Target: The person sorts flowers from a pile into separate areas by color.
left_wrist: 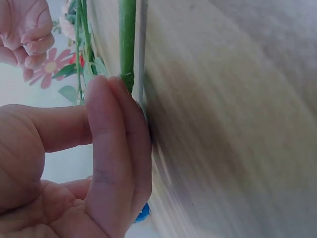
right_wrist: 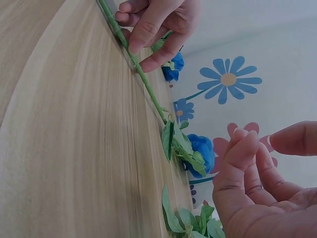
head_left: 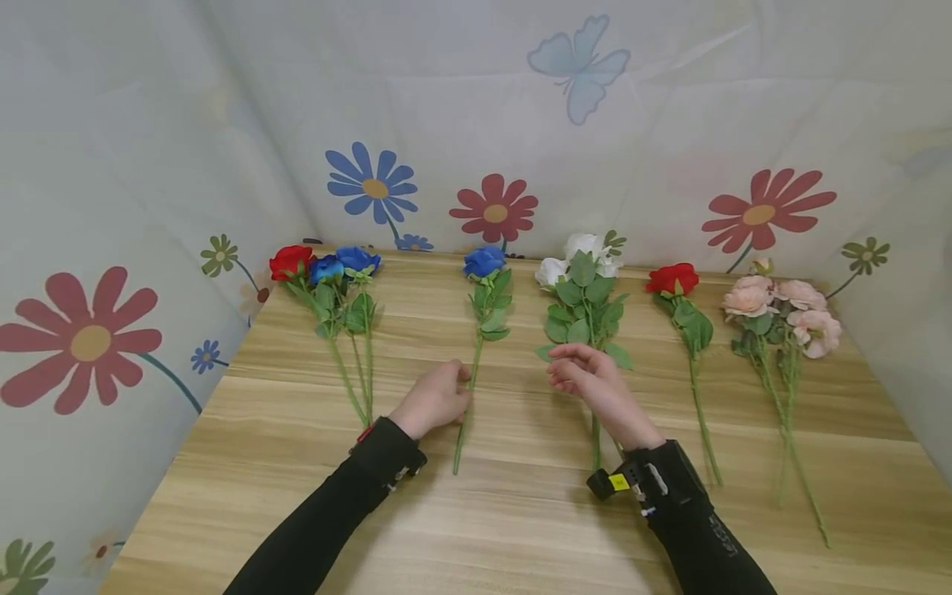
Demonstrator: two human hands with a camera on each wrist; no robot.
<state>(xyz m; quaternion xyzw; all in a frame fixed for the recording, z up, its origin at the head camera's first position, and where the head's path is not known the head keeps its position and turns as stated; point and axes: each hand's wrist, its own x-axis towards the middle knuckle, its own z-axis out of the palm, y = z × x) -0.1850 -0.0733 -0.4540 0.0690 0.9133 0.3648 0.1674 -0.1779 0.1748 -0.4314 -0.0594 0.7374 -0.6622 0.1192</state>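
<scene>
A single blue rose (head_left: pixel 484 262) lies on the table, its leafy green stem pointing toward me. My left hand (head_left: pixel 435 398) pinches that stem partway down, fingertips low by the tabletop. In the left wrist view the green stem (left_wrist: pixel 127 42) runs behind the fingertips, which hide part of it. Over the stems of the white roses (head_left: pixel 585 256) hovers my right hand (head_left: pixel 591 382), its fingers loosely bent and holding nothing. The right wrist view shows a gap between its thumb (right_wrist: pixel 294 139) and fingers.
Left lies a group of a red rose (head_left: pixel 291 262) and blue roses (head_left: pixel 359 259). To the right are another red rose (head_left: pixel 673 278) and a bunch of pink flowers (head_left: pixel 799 297). A flower-printed curtain (head_left: pixel 647 165) hangs behind the wooden table (head_left: pixel 521 529).
</scene>
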